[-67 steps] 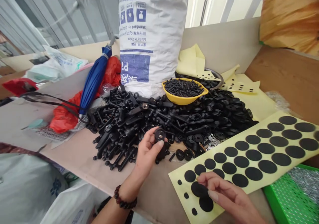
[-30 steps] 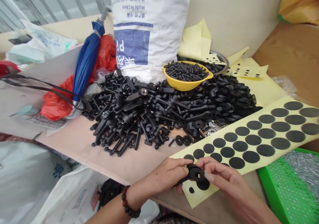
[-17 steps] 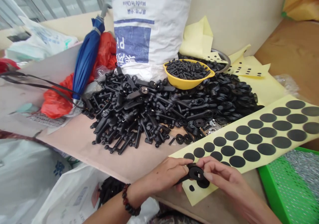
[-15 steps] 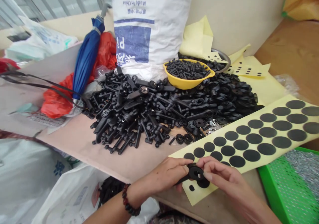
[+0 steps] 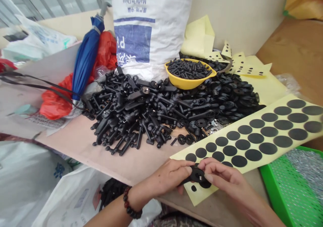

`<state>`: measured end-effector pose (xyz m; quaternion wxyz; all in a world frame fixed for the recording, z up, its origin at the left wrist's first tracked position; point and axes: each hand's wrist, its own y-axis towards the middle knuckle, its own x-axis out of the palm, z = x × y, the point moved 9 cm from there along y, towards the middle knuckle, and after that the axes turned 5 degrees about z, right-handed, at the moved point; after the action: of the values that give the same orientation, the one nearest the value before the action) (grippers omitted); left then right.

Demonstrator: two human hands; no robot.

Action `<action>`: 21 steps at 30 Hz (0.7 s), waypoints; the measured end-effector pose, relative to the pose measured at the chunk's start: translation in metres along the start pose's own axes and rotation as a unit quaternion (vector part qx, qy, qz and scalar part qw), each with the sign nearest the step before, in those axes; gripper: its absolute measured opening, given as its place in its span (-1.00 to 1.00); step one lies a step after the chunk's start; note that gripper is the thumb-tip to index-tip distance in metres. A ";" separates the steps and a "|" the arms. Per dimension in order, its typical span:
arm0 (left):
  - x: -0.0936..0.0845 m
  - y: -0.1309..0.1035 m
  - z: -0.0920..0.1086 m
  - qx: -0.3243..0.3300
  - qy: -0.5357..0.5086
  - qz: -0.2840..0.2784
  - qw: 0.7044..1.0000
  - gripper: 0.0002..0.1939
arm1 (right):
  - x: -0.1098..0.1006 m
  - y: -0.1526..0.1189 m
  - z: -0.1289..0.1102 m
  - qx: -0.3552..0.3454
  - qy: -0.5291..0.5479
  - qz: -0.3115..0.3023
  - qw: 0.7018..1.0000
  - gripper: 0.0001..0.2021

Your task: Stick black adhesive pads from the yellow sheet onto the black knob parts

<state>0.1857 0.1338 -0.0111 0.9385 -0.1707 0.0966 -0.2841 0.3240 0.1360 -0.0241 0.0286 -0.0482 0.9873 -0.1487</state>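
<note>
The left hand [image 5: 174, 175] is holding a black part [image 5: 194, 175] over the yellow sheet [image 5: 198, 198] of black discs [image 5: 267, 148], and the right hand [image 5: 223, 177] touches its round end.

Bracelet [image 5: 129, 206] of round, glossy beads, dark red-brown and near-black, circling the left wrist [image 5: 141, 197] near seven o'clock, left hand [image 5: 171, 174] and right hand [image 5: 223, 174] bare, bare right forearm [image 5: 256, 205] around four o'clock

Txt on wht sack [image 5: 168, 28], upside-dn: "Made In China" & "原产地:中国", other print partly illeg.
</note>
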 end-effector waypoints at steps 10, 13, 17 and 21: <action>0.005 0.005 -0.012 -0.017 -0.002 0.008 1.000 -0.60 | 0.000 0.000 0.001 -0.016 -0.002 0.001 1.000 -0.74; 0.005 0.008 -0.021 -0.037 -0.008 0.023 0.999 -0.63 | 0.004 0.002 0.003 -0.033 -0.019 -0.028 0.999 -0.77; 0.005 0.010 -0.028 -0.036 -0.037 0.065 0.997 -0.65 | 0.009 0.003 0.003 -0.054 -0.046 -0.045 0.996 -0.80; 0.001 0.008 -0.025 0.001 -0.037 0.121 0.992 -0.70 | 0.012 0.001 -0.002 -0.065 -0.059 -0.042 0.995 -0.82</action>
<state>0.1837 0.1331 -0.0374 0.9690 -0.1676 0.0819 -0.1622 0.3121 0.1365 -0.0234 0.0775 -0.1003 0.9885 -0.0821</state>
